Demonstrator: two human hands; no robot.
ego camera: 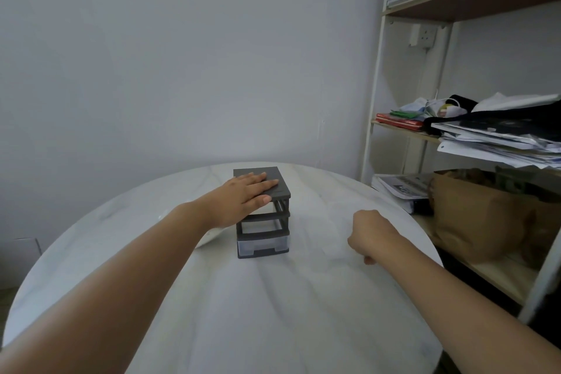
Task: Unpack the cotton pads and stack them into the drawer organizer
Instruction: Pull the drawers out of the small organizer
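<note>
**Left palm flat on the organizer, right hand in a fist**

The grey drawer organizer (pixel 262 240) stands upright toward the far middle of the round white table (pixel 273 313). The left hand (pixel 243 196) lies flat on its lid, its fingers (pixel 258 177) straight and close together, the thumb at the lid's near edge. The right hand (pixel 372 234) is to the right of the organizer, apart from it, with its fingers curled under into a fist; nothing shows in it. A white object (pixel 209 238) lies just left of the organizer, mostly hidden by the left wrist; what it is cannot be told.
</note>
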